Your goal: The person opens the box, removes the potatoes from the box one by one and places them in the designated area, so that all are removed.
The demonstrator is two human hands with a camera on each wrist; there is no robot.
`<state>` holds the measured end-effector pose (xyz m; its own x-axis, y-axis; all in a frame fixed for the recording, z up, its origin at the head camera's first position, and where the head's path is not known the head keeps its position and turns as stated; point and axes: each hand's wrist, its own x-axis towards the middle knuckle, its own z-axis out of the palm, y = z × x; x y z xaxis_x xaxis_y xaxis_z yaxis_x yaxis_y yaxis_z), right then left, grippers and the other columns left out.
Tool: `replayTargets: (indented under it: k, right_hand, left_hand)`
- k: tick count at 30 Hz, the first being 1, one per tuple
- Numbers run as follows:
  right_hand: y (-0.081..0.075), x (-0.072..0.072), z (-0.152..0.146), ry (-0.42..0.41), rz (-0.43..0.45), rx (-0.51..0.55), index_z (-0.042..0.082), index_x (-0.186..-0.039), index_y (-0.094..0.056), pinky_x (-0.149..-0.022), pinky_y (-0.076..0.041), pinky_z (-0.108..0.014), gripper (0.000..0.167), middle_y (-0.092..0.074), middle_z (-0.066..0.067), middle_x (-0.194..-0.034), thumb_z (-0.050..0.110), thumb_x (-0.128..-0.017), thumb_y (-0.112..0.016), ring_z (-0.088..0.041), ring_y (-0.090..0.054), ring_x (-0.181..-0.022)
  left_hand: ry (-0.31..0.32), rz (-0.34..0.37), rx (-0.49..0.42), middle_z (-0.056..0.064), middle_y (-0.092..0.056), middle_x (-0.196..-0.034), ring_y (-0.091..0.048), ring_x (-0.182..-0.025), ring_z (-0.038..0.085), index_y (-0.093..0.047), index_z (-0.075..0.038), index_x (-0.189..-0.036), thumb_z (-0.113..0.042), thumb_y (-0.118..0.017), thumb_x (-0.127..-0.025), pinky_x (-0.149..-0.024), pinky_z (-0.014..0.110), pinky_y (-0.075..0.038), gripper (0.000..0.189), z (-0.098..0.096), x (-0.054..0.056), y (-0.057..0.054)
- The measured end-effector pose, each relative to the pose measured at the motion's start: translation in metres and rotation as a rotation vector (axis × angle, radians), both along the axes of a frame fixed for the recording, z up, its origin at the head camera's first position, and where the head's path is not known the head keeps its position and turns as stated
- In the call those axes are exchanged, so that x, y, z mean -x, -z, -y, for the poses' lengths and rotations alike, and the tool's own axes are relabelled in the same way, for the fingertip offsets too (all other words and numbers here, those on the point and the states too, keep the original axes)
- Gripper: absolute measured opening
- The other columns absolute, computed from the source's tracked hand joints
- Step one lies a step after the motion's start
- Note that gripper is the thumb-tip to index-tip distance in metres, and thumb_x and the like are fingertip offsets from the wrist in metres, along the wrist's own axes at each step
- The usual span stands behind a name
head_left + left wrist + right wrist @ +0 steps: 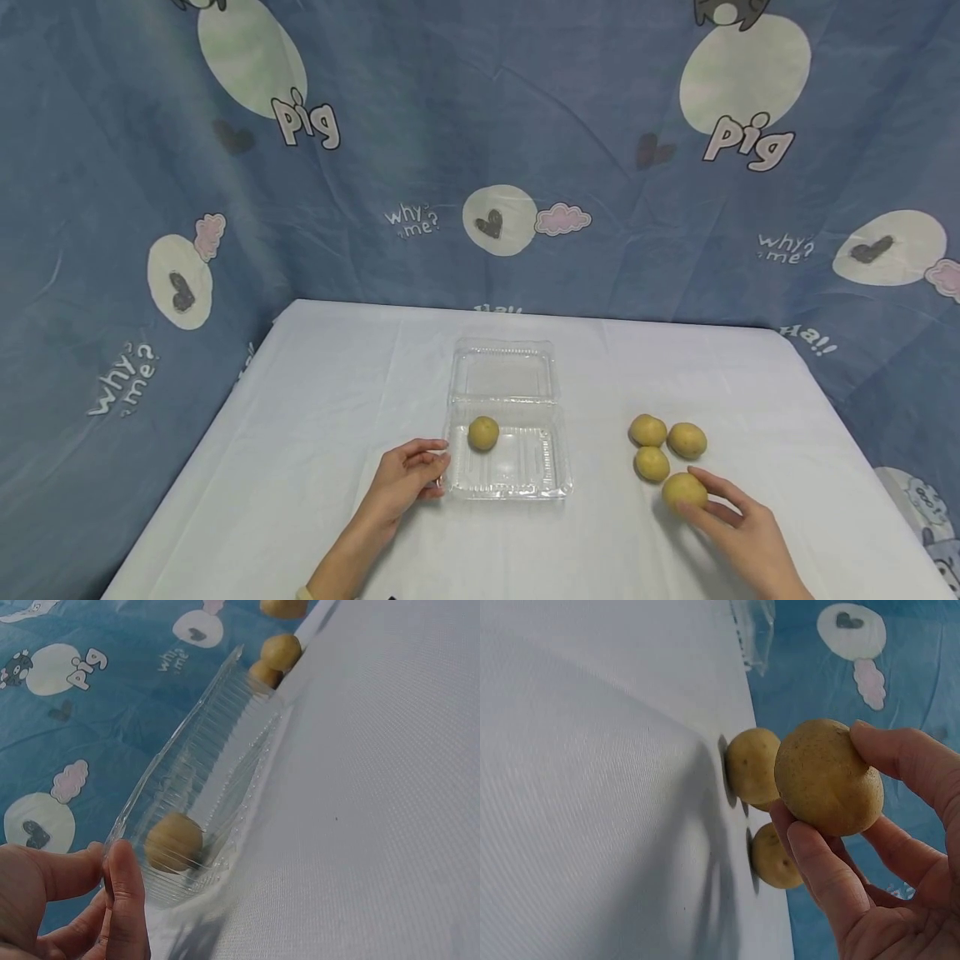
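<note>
A clear plastic clamshell box (517, 492) lies with its lid folded back on the table, one potato (483, 433) in the left part of its tray. My left hand (408, 479) pinches the tray's left rim between thumb and fingers, as the left wrist view shows up close. On the right, my right hand (738, 521) holds another potato (829, 777) between its thumb and fingers, raised off the cloth. Just beyond that hand, three more potatoes (652, 464) sit in a close group.
White cloth (337, 375) covers the table. A blue printed curtain (420, 108) hangs behind it and along both sides. The open lid (504, 371) of the box points to the back of the table.
</note>
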<state>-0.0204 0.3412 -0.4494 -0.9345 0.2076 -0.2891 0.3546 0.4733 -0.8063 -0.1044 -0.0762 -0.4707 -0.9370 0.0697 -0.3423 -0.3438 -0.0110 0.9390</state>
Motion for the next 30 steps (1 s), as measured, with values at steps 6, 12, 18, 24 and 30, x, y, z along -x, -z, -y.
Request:
replayTargets:
  k: [6, 12, 18, 24, 30]
  right_hand:
    - [0.001, 0.001, -0.006, -0.007, -0.050, -0.025, 0.007, -0.143, -0.048, -0.080, -0.047, -0.012, 0.072, -0.043, -0.021, -0.145, 0.044, -0.087, -0.073, -0.003, -0.059, -0.105]
    - [0.004, 0.005, -0.011, 0.001, -0.014, -0.056, 0.008, -0.145, -0.046, -0.078, -0.043, -0.010, 0.075, -0.044, -0.017, -0.147, 0.050, -0.087, -0.070, -0.027, -0.056, -0.119]
    - [0.007, 0.009, -0.014, 0.003, -0.001, -0.068, 0.007, -0.146, -0.045, -0.078, -0.042, -0.009, 0.078, -0.045, -0.017, -0.146, 0.052, -0.087, -0.069, -0.035, -0.052, -0.124]
    - [0.006, 0.011, -0.017, 0.005, 0.018, -0.074, 0.009, -0.147, -0.043, -0.083, -0.045, -0.015, 0.080, -0.044, -0.018, -0.146, 0.054, -0.087, -0.068, -0.036, -0.050, -0.126]
    - [0.008, 0.014, -0.020, 0.016, 0.053, -0.057, 0.009, -0.150, -0.039, -0.102, -0.043, -0.050, 0.084, -0.039, -0.021, -0.149, 0.057, -0.086, -0.067, -0.042, -0.044, -0.130]
  left_hand:
    - [0.004, 0.003, -0.002, 0.006, -0.059, -0.087, -0.056, -0.072, 0.015, -0.060, 0.004, -0.120, -0.012, -0.071, -0.091, -0.061, 0.027, -0.058, 0.035, 0.000, -0.001, 0.000]
    - [0.000, 0.002, 0.000, 0.006, -0.060, -0.086, -0.056, -0.071, 0.014, -0.061, 0.004, -0.119, -0.012, -0.072, -0.089, -0.061, 0.026, -0.058, 0.035, 0.001, 0.000, 0.000]
    - [-0.001, 0.001, 0.001, 0.006, -0.060, -0.085, -0.056, -0.070, 0.013, -0.061, 0.004, -0.118, -0.012, -0.073, -0.089, -0.061, 0.026, -0.058, 0.035, 0.001, 0.000, 0.000]
    - [0.005, -0.004, -0.005, 0.007, -0.059, -0.086, -0.056, -0.070, 0.013, -0.061, 0.005, -0.118, -0.011, -0.071, -0.090, -0.061, 0.026, -0.058, 0.033, 0.001, 0.000, 0.000]
    - [0.006, -0.007, -0.007, 0.006, -0.059, -0.086, -0.055, -0.070, 0.013, -0.061, 0.005, -0.118, -0.011, -0.072, -0.089, -0.061, 0.026, -0.058, 0.034, 0.002, 0.000, 0.002]
